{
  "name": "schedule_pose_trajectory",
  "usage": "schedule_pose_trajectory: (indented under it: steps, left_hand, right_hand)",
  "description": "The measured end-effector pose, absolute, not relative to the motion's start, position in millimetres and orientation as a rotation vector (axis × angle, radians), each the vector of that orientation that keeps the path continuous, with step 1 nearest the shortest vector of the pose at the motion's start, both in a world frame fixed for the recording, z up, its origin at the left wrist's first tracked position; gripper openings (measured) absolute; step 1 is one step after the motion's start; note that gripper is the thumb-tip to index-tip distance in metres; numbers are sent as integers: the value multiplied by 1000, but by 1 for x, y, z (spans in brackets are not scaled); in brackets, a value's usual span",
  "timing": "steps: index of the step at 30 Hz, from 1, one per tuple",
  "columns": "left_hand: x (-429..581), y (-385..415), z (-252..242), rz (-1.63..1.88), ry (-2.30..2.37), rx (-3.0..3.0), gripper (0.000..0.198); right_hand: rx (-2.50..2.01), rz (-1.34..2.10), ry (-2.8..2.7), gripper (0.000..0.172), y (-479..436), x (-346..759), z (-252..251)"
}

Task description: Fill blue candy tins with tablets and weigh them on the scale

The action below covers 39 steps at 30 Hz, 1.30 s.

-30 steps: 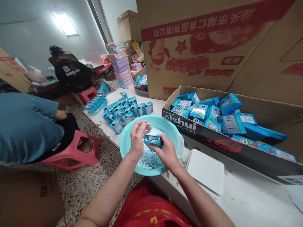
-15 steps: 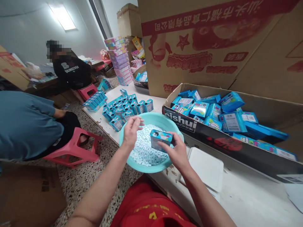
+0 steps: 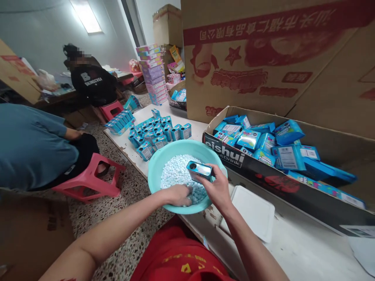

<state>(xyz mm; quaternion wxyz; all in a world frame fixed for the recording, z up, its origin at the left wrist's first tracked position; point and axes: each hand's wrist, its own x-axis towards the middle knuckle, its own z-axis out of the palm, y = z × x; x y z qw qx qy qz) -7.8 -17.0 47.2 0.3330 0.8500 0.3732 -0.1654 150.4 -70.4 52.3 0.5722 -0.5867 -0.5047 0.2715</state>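
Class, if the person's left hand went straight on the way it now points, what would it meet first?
The left hand would probably meet more of the small pale-blue pieces around it, then perhaps the round turquoise plastic basin; depth is unclear.

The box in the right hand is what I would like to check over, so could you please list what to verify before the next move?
1. Box held by the right hand: ok, gripped at one end.
2. Box over the basin: ok, it is above the pellets.
3. Dark hole in the box facing up: ok.
4. Box fill level: cannot tell, the hole shows only dark.
5. Left hand holding pellets: cannot tell, its fingers are partly buried among them.
6. Basin's base fully on the table: cannot tell, the base is hidden and the rim covers part of the table edge.
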Motion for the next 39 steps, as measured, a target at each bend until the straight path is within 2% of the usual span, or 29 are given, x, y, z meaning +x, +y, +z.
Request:
schedule_pose_trajectory:
  steps: [2, 5, 8, 11, 13, 16, 20, 28, 33, 35, 38, 39]
  left_hand:
    - [-11, -11, 45, -325, 1014, 2173, 26]
    - [-22, -2, 46, -107, 1127, 2069, 21]
    - [-29, 5, 58, 252, 1205, 1720, 23]
    - [-24, 9, 76, 771, 1028, 1035, 31]
    - [-15, 10, 86, 994, 903, 751, 33]
    - [1, 11, 91, 1215, 900, 649, 32]
    - [12, 9, 89, 1371, 888, 692, 43]
    - [15, 12, 93, 1408, 882, 702, 55]
    - [0, 17, 93, 1380, 962, 834, 55]
    - [-14, 16, 86, 1132, 1076, 1132, 51]
    - [-38, 14, 68, 488, 1115, 1822, 37]
    - [-45, 14, 61, 329, 1092, 2001, 39]
  right_hand:
    - [-1433, 625, -1227, 37, -70, 154, 52]
    - [-1500, 577, -1256, 37, -70, 157, 50]
    - [-1509, 545, -1354, 32, -69, 156, 47]
    - [-1519, 530, -1468, 29, -66, 148, 46]
    - [-1522, 538, -1549, 25, -65, 140, 47]
    - [-1526, 580, -1617, 22, -67, 131, 51]
    - [-1541, 610, -1598, 24, -69, 126, 55]
    - [-1463, 716, -1475, 22, -70, 128, 55]
    - [-1336, 866, -1243, 32, -78, 136, 62]
    - [-1274, 898, -1143, 35, -89, 146, 69]
    - [-1235, 843, -995, 39, -119, 172, 78]
    - [-1256, 780, -944, 40, -129, 182, 78]
